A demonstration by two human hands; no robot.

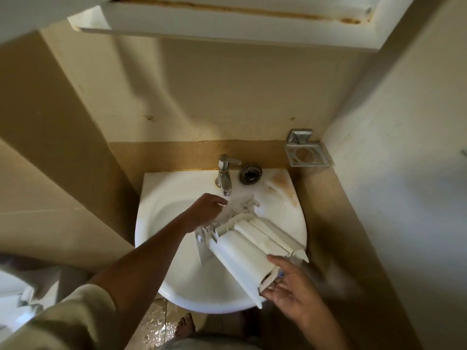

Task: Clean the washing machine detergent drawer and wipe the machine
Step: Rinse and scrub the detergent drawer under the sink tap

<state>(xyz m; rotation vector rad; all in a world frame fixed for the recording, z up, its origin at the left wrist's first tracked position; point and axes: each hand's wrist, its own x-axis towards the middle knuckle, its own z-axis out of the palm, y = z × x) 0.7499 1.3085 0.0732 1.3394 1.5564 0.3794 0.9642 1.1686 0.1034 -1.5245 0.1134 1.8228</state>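
You are holding the white plastic detergent drawer tilted over the white ceramic basin, with its far end lying near the chrome tap. Your right hand is grasping the drawer's near right end, thumb on top, fingers beneath. Your left hand is hovering at the far end below the spout, fingers curled; I cannot tell whether it is gripping anything. A round metal strainer is sitting right of the tap.

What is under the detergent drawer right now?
The white sink basin lies under the detergent drawer. The drawer covers the basin's middle, so its drain cannot be seen.
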